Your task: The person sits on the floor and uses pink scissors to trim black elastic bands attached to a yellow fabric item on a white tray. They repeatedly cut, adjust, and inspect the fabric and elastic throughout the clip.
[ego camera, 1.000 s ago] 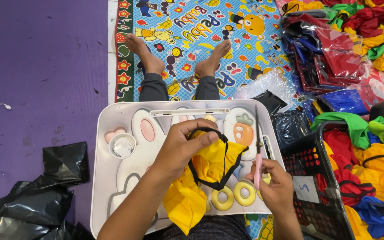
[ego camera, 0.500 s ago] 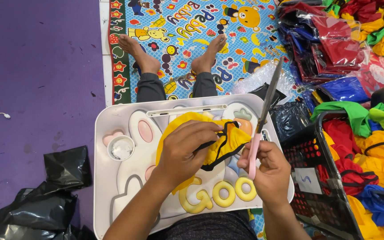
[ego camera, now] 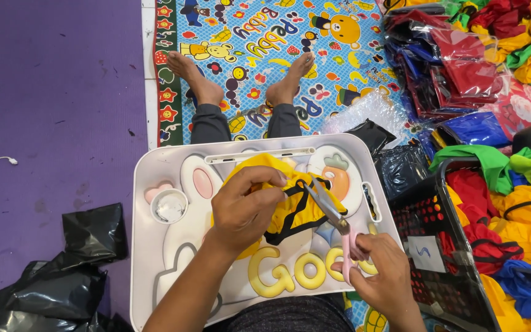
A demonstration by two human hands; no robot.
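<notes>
A yellow garment with black trim (ego camera: 293, 206) lies bunched on a white lap tray (ego camera: 149, 184) decorated with a rabbit and a carrot. My left hand (ego camera: 247, 206) presses and grips the cloth from the left. My right hand (ego camera: 379, 270) holds pink-handled scissors (ego camera: 333, 218), whose metal blades point up-left onto the garment's black edge.
A black crate (ego camera: 437, 246) at the right holds red, yellow, blue and green garments. More bagged clothes (ego camera: 462, 67) lie at the back right. Black plastic bags (ego camera: 62, 270) sit on the purple mat at the left. My bare feet rest on a cartoon play mat (ego camera: 259, 37).
The scissors swung down from upright onto the garment. My left hand shifted its grip and pulled the cloth together on the tray.
</notes>
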